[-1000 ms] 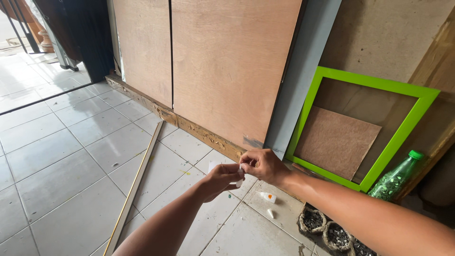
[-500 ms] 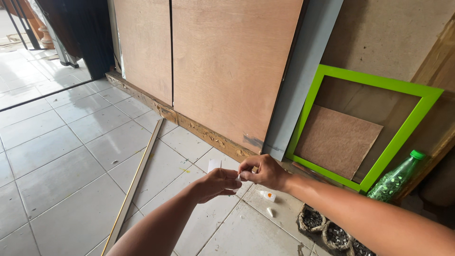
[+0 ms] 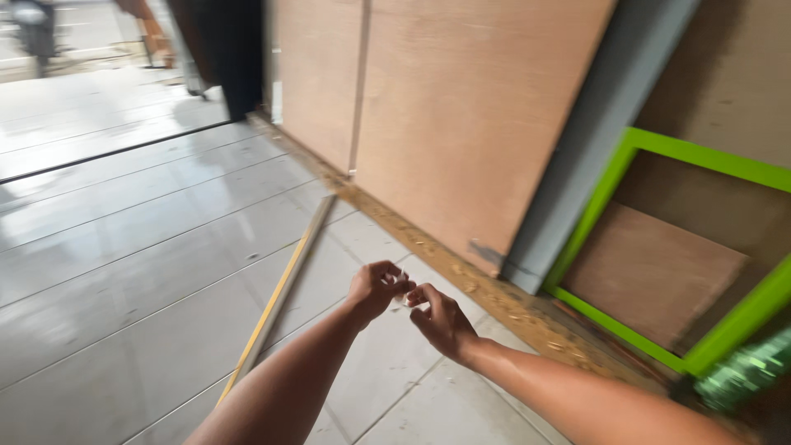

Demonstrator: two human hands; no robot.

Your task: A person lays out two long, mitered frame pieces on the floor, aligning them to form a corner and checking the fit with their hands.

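Whitish small bit (image 3: 401, 294), too blurred to ID, sits pinched btwn our left hand (image 3: 375, 288) & right hand (image 3: 441, 320), both closed on it, above tiled floor (image 3: 124, 272) near wood strip (image 3: 280, 297).

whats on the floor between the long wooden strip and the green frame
In the head view, both hands, left hand and right hand, meet over bare tile between wooden strip and green frame.

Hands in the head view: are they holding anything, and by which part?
The left hand and right hand meet fingertip to fingertip around something tiny and pale. The picture is too blurred to tell what it is or where it is gripped.
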